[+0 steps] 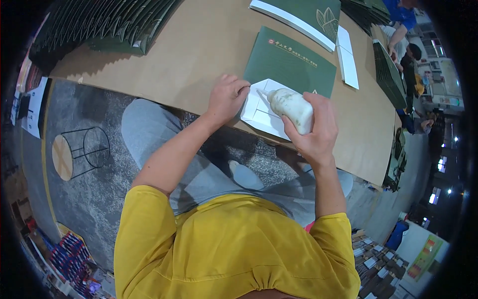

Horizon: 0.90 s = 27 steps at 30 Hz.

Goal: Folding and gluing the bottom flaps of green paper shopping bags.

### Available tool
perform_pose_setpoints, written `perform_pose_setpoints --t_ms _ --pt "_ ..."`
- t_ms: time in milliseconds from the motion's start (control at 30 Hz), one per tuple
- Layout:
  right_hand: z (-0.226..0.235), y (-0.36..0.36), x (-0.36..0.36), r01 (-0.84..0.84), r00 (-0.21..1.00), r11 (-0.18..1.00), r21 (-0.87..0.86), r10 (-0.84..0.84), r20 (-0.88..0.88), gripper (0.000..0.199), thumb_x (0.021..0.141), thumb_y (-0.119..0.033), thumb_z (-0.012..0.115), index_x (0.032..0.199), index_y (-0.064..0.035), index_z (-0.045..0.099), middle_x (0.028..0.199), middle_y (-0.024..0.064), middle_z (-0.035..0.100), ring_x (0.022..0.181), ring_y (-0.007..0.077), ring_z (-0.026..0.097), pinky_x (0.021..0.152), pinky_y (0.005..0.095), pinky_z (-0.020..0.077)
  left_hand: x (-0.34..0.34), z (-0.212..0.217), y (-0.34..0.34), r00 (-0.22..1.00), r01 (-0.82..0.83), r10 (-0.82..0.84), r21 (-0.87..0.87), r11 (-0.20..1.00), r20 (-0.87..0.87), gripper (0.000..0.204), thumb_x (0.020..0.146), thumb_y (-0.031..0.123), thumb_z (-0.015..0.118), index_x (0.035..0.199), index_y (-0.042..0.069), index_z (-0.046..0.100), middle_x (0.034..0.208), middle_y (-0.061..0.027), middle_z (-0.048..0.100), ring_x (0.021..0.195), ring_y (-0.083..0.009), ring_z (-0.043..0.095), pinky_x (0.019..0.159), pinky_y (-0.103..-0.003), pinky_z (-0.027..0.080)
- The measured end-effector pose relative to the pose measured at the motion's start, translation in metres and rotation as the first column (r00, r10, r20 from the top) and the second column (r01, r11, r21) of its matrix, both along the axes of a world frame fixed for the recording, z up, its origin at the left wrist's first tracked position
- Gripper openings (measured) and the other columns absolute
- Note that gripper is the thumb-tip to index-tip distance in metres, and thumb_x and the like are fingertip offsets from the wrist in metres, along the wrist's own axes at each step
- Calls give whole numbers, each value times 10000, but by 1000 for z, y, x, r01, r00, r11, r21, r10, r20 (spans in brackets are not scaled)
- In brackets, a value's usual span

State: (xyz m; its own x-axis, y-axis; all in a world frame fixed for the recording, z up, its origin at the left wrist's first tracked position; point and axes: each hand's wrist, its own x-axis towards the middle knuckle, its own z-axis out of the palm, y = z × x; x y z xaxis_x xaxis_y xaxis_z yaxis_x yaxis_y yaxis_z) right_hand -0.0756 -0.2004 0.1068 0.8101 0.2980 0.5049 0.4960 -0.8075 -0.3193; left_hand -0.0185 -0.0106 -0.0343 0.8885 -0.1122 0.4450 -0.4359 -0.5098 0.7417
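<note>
A green paper bag [294, 61] lies flat on the table, its white folded bottom [261, 115] turned toward me at the near edge. My right hand [318, 124] is wrapped round a white squeeze bottle [291, 107] with dark smudges. The bottle is tilted, and its thin nozzle points left, over the upper part of the white bottom. My left hand [227, 97] is closed at the left edge of that bottom, thumb and forefinger pinching the paper there. Whether any liquid leaves the nozzle is too small to tell.
Another green bag [303, 17] with a white strip lies beyond, beside a white folded piece [347, 57]. Stacked dark green bags [107, 25] fill the far left; more [388, 72] stand at the right. A round stool [63, 157] is on the floor at left. Other people work at far right.
</note>
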Motion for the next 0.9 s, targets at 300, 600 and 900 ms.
perform_pose_setpoints --t_ms 300,600,900 --pt "-2 10 6 -23 1000 998 -56 24 12 515 585 -105 758 1052 -50 548 943 140 548 835 318 526 707 394 453 1 -2 -2 998 -9 9 -8 1000 54 76 763 99 652 820 49 644 697 -78 540 723 -262 514 635 -363 425" --pt "0 8 7 27 1000 995 -93 -25 14 473 593 -90 765 1018 -56 561 930 128 575 861 309 560 725 389 476 2 -3 -2 999 -10 10 -2 1000 31 74 766 108 652 821 58 651 694 -75 543 720 -263 511 630 -363 424" --pt "3 -3 1 60 998 992 114 -59 -12 473 601 -88 752 1023 -34 544 935 137 568 849 318 543 737 389 450 0 0 0 1000 -4 4 11 1000 -1 83 771 116 646 825 53 654 720 -81 560 753 -265 522 658 -363 433"
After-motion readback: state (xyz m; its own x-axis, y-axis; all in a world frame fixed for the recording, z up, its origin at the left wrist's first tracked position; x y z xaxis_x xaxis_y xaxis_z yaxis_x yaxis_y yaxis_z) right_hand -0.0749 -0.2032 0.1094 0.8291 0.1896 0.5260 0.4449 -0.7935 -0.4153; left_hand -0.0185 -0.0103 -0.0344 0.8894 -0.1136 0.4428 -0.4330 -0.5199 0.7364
